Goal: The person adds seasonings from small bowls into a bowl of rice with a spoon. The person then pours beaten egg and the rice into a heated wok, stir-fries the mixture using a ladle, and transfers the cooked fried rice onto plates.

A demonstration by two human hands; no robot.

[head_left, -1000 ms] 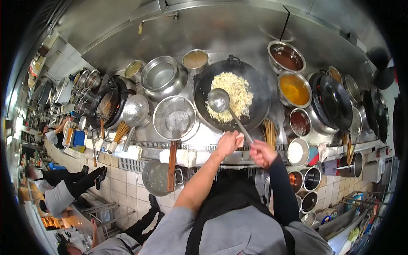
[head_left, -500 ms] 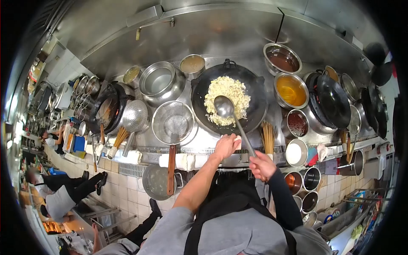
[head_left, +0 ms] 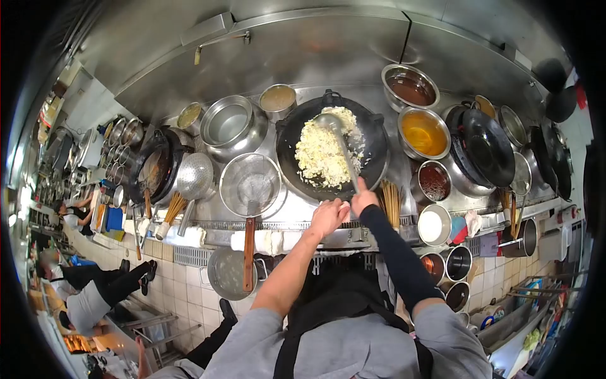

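Note:
A black wok (head_left: 375, 155) sits on the range in front of me, with a heap of fried rice (head_left: 319, 151) spread over its middle and far side. My right hand (head_left: 363, 199) is wrapped round the handle of a metal ladle (head_left: 344, 146), whose bowl rests in the far part of the rice. At the wok's near edge, my left hand (head_left: 329, 218) is closed, with a bit of white cloth showing at its fingers; the part of the wok that it grips is hidden beneath it.
Left of the wok are a wire strainer (head_left: 250, 183), a steel pot (head_left: 227, 123) and a perforated skimmer (head_left: 195, 177). On the right stand a bowl of yellow oil (head_left: 424, 134), a bowl of brown liquid (head_left: 410, 88) and a bamboo brush (head_left: 391, 203). Other people work at far left.
My right hand has pushed the ladle forward, from the near part of the rice to its far side. The rice has shifted and spread. The view has moved slightly.

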